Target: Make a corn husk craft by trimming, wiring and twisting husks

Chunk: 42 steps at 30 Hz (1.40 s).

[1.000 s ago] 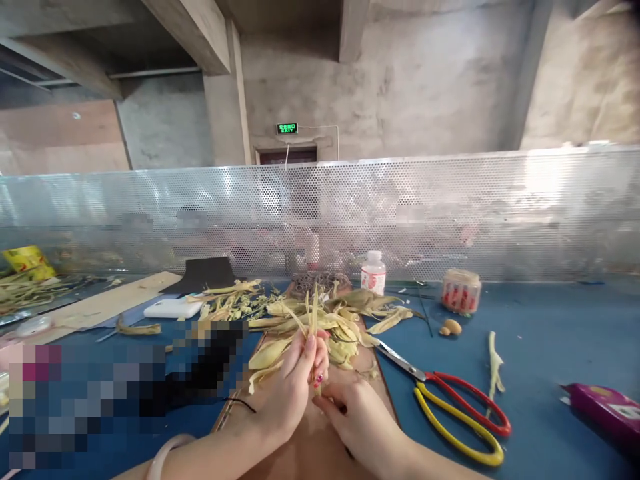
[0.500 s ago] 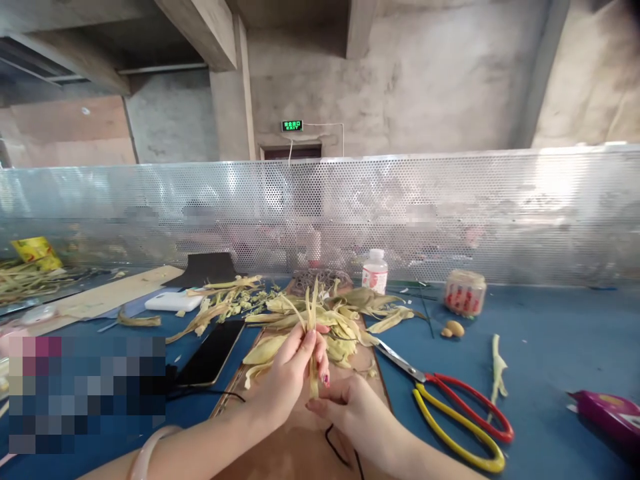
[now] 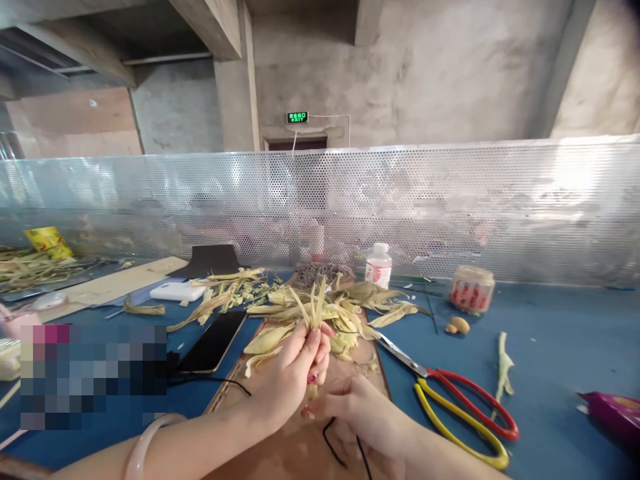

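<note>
One bundle of pale yellow, dry leaf strips [image 3: 319, 311], pinched upright

The left hand [image 3: 300, 360] pinches the bundle between thumb and fingers, above the brown flat board [image 3: 280, 460]. Whether the blurred right hand [image 3: 357, 407] grips its lower end, I cannot tell. This step seems to be arranging strips; the next move, I judge, calls for a steady left pinch. Around are a blue tabletop [image 3: 550, 347], a perforated metal partition [image 3: 390, 200] and a grey concrete wall [image 3: 425, 73].

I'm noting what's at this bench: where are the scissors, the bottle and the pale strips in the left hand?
Scissors [image 3: 419, 369]: head view, on the metal near the pivot.
Bottle [image 3: 378, 273]: head view, on the label.
Pale strips [image 3: 315, 312]: head view, on the part above the left hand [image 3: 299, 360].
</note>
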Each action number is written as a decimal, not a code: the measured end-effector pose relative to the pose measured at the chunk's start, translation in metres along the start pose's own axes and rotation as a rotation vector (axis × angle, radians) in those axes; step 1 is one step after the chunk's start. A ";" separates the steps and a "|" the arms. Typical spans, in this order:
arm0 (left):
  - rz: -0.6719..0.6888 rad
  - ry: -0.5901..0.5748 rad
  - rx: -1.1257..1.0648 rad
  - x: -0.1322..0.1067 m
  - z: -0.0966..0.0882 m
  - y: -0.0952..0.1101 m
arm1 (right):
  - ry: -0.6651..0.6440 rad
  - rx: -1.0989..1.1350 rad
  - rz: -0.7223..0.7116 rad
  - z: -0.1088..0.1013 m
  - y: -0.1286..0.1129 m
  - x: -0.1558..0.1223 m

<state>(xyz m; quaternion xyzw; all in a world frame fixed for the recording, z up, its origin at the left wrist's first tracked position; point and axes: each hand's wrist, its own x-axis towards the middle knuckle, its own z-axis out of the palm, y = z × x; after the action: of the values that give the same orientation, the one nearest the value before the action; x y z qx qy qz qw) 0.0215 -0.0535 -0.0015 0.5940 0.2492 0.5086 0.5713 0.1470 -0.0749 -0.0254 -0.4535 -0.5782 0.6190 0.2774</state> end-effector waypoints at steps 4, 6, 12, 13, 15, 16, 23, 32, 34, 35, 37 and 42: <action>-0.002 0.087 0.025 0.007 -0.006 -0.001 | 0.094 -0.165 -0.176 0.001 -0.001 -0.003; 0.009 0.135 0.030 0.012 -0.011 0.000 | 0.183 -0.202 -0.283 -0.001 -0.005 -0.006; -0.109 0.116 0.068 0.018 -0.015 0.001 | 0.486 0.033 -0.536 -0.035 -0.025 -0.001; -0.152 0.086 0.072 0.017 -0.014 0.000 | 0.556 0.005 -0.602 -0.044 -0.031 0.000; -0.208 0.029 0.107 0.015 -0.014 -0.004 | 0.682 -0.169 -0.722 -0.063 -0.049 -0.001; -0.213 0.014 0.146 0.013 -0.015 -0.007 | 0.731 -0.298 -0.776 -0.071 -0.060 -0.003; 0.002 0.002 0.584 0.005 -0.032 -0.013 | 0.877 -1.014 -0.905 -0.066 -0.145 -0.004; 0.133 0.028 0.841 0.000 -0.023 -0.004 | 0.513 -1.510 -0.791 -0.040 -0.125 0.030; 0.159 0.048 0.767 0.000 -0.023 -0.004 | 0.583 -1.536 -0.837 -0.044 -0.123 0.025; 0.169 0.059 0.737 0.002 -0.023 -0.004 | 0.615 -1.543 -0.864 -0.046 -0.124 0.021; 0.177 0.069 0.701 0.005 -0.023 -0.004 | 0.648 -1.577 -0.904 -0.046 -0.127 0.012; 0.177 0.090 0.780 0.014 -0.024 -0.004 | 0.548 -1.654 -0.726 -0.026 -0.123 -0.004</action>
<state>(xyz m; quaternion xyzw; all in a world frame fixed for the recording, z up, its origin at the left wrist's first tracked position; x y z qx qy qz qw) 0.0066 -0.0298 -0.0051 0.7626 0.3962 0.4485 0.2456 0.1496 -0.0448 0.0967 -0.4282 -0.8545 -0.2401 0.1699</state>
